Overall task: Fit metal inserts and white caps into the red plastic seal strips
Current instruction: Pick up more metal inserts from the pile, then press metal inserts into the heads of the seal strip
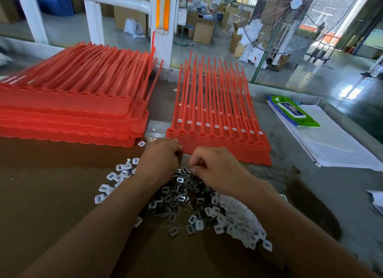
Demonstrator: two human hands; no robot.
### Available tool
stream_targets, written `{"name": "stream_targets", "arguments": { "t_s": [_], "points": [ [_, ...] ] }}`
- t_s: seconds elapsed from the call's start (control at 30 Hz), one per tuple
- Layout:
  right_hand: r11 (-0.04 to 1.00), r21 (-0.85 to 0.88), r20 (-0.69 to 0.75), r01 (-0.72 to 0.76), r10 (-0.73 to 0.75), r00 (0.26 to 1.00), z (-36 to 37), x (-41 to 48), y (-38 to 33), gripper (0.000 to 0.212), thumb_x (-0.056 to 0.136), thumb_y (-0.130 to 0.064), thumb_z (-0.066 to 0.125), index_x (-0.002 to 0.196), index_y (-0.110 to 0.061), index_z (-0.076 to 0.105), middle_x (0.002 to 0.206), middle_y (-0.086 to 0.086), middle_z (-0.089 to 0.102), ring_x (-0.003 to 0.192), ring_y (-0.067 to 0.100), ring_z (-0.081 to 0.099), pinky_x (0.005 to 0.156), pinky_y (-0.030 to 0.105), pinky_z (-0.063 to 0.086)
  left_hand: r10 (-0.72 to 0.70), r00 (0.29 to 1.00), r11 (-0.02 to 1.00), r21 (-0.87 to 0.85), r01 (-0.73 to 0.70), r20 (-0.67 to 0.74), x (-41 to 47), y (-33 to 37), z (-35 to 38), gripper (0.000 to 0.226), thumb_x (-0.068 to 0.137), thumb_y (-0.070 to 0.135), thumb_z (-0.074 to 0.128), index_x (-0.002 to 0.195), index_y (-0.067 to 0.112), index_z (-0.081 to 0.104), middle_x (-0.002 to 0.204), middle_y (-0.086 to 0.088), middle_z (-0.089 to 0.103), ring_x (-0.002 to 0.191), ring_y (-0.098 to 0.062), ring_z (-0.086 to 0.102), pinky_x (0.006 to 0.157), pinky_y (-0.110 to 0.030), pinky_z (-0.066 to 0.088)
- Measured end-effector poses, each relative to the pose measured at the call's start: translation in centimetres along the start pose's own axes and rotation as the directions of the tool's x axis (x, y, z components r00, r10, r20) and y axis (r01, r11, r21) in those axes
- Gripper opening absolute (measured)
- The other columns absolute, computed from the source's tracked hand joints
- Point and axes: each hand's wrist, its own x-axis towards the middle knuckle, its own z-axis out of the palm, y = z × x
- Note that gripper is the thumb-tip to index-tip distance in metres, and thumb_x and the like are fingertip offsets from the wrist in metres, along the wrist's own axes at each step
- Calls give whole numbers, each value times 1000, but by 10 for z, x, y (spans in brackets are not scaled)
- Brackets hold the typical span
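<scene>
Rests left hand, fingers curled, against near edge of red seal strips on counter; cannot tell if gripping. Reaches right hand into metal inserts, grip pressed together, content hidden. Risks lifting 2 tangled inserts, or grabbing white caps mixed in.

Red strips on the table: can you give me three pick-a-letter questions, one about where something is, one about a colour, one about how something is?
1. Where is the green packet? A on white papers B inside a bucket C on a chair
2. The left stack has which colour? A blue B red C yellow
3. The right sheet has slots that are: A empty B holding white caps C broken
A: it lies on the papers. B: every strip is red. B: a white row shows.
</scene>
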Motion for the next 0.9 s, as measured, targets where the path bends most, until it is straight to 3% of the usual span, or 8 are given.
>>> {"name": "stream_targets", "arguments": {
  "t_s": [0.17,0.3,0.43,0.53,0.63,0.73,0.83,0.9],
  "points": [
    [998,56,-11,-4,4,1000,-1,-3,0,7,81,-9,63,82,-10,70,72,-16,57,70,-4,53,69,6,40,-18,1000,1000,-14,18,7,-1,1,0,40,80,0,46,116,11,61,133,-5,50,125,-18,42,106,-27,26],
    [993,99,6,-56,55,998,-3,-5,4,7,83,-10,62,80,-14,67,70,-16,59,67,-4,54,63,6,41,-31,1000,999,-33,31,5,-1,1,0,39,81,0,46,115,10,61,132,-5,51,125,-17,42,104,-23,25],
    [978,181,6,-104,104,995,-3,-5,7,17,85,-6,58,75,-21,60,72,-5,65,70,8,62,63,18,48,-38,999,999,-26,38,11,-1,0,0,39,81,2,46,116,12,60,135,-4,49,127,-17,39,104,-23,24],
    [966,234,13,-106,106,994,-3,-5,7,23,83,-6,61,73,-26,59,70,-8,64,65,1,61,61,13,49,-39,999,999,-29,39,15,-2,0,-1,39,82,2,46,117,11,60,135,-4,48,127,-18,39,106,-26,25],
    [954,273,24,-123,121,992,-2,-4,8,14,81,-7,66,88,-20,67,82,-5,68,75,1,64,70,11,51,-32,999,999,-26,33,24,-3,1,-1,39,81,2,46,116,11,61,135,-5,49,126,-19,39,107,-32,28],
    [960,251,32,-127,123,992,-2,-2,8,21,77,-6,71,95,-18,70,89,-2,69,84,7,65,78,16,52,-39,999,999,-31,40,27,-3,1,-2,40,80,2,46,116,11,60,135,-5,48,127,-18,39,107,-31,28],
    [967,233,43,-103,95,995,-2,-1,6,21,78,-8,70,86,-27,68,83,-5,70,78,4,64,74,14,52,-48,998,998,-40,50,31,-3,1,-1,40,81,2,46,117,11,60,135,-5,48,127,-18,39,106,-28,27],
    [973,214,44,-91,84,995,-2,0,7,12,82,-13,66,83,-24,70,77,-6,69,71,2,64,69,16,52,-50,998,998,-42,52,31,-3,0,-1,40,80,2,46,117,12,60,135,-5,48,127,-18,39,106,-29,28]
  ]
}}
